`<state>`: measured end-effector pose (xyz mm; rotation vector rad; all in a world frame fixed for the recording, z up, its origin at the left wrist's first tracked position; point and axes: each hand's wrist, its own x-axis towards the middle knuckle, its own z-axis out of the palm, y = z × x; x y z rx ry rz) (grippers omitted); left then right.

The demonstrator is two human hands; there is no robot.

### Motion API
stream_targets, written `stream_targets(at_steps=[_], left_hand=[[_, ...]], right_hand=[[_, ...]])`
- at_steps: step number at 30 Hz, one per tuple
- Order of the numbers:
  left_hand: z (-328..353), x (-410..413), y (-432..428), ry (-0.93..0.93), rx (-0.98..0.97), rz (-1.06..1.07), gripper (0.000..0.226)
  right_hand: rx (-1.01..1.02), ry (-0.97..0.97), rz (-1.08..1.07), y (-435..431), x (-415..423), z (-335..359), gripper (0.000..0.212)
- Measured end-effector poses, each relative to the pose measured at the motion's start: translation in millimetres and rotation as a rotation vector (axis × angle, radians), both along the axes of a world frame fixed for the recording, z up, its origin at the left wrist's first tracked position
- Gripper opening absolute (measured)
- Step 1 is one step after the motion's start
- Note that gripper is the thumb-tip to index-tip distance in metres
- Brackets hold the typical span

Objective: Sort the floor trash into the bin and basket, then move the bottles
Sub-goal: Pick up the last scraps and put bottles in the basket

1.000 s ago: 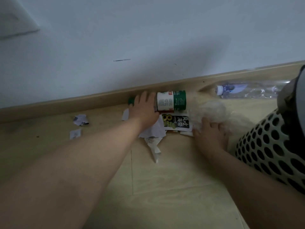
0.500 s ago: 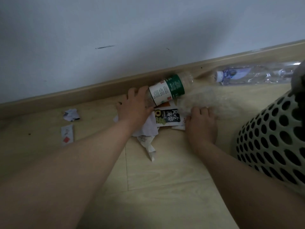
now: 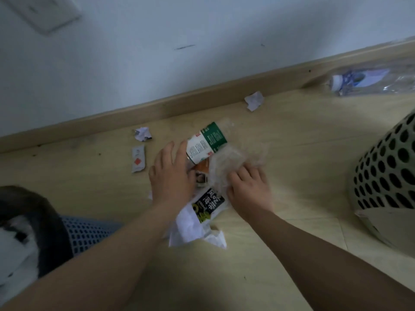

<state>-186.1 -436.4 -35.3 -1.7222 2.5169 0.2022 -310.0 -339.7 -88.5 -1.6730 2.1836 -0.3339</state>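
A bottle with a green and white label [image 3: 206, 142] lies tilted on the wooden floor. My left hand [image 3: 171, 173] grips its lower end. My right hand [image 3: 249, 189] presses on a crumpled clear plastic bag [image 3: 238, 158] just right of the bottle. Under both hands lie a black snack wrapper [image 3: 207, 206] and white paper [image 3: 190, 227]. A clear water bottle [image 3: 368, 83] lies by the skirting board at the far right. The white perforated basket [image 3: 386, 176] stands at the right edge.
Two crumpled paper scraps [image 3: 142, 134] [image 3: 254, 101] and a small sachet [image 3: 138, 158] lie near the skirting board. A mesh-sided bin [image 3: 87, 232] with dark contents sits at the lower left. A cardboard piece [image 3: 390, 225] leans by the basket.
Both hands have drawn the bottle, plastic bag and wrappers away from the wall toward me. A paper scrap shows where the bottle lay. The view has tilted down, bringing the bin in.
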Motion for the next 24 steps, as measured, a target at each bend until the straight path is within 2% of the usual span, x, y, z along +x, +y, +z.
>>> stream_targets(at_steps=[4,8,9,11,15,17,20,24], left_hand=[[-8.1,16.8,30.1,0.010,0.012,-0.172,0.051],[-22.8,32.9,44.4,-0.163,0.316,-0.256,0.067],[-25.8,36.0,45.9,-0.184,0.351,-0.261,0.072],[-28.9,39.0,48.0,-0.187,0.317,-0.284,0.074],[-29.4,39.5,45.9,-0.196,0.285,-0.315,0.068],[-27.1,41.3,45.4,-0.184,0.286,-0.325,0.062],[-20.6,48.6,45.2,-0.143,0.357,-0.321,0.048],[-2.0,62.1,40.2,0.061,0.491,-0.187,0.028]], right_hand=[[-0.005,0.047,0.026,2.1,-7.2,3.2,0.022],[0.032,0.062,0.039,10.9,-5.9,8.4,0.026],[0.035,0.074,0.041,13.6,-5.6,11.2,0.020],[0.002,0.104,0.040,19.6,-4.7,12.1,0.010],[0.094,0.097,0.063,30.7,-0.9,21.7,0.019],[0.177,0.113,0.079,35.4,3.1,27.9,0.028],[0.309,0.102,0.102,43.2,10.4,36.7,0.029],[0.438,0.130,0.128,48.9,10.2,62.3,0.029]])
